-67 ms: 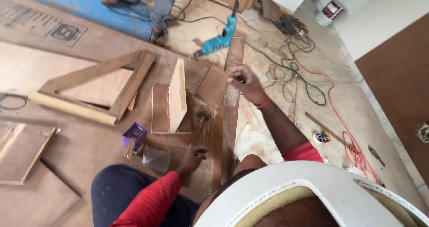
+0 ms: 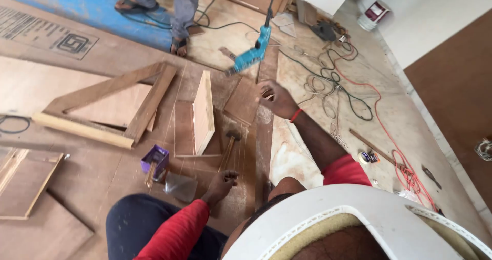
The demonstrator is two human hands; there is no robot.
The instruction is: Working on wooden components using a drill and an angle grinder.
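My right hand (image 2: 277, 98) reaches forward with its fingers curled down onto the far part of a long narrow wooden strip (image 2: 263, 147) lying on the floor. It seems to pinch something small there, but I cannot make out what. My left hand (image 2: 221, 184) is close to my knee, its bent fingertips pressing on the plywood just left of the same strip and holding nothing. A hammer (image 2: 230, 143) lies right in front of the left hand. Both sleeves are red.
A blue electric drill (image 2: 251, 52) lies beyond the right hand. A plywood panel on edge (image 2: 203, 111), a triangular wooden frame (image 2: 107, 106), a purple box (image 2: 155, 160) and a plastic bag (image 2: 180, 187) are to the left. Tangled cables (image 2: 333, 86) and an orange cord (image 2: 405, 170) run right. Another person's legs (image 2: 177, 11) stand ahead.
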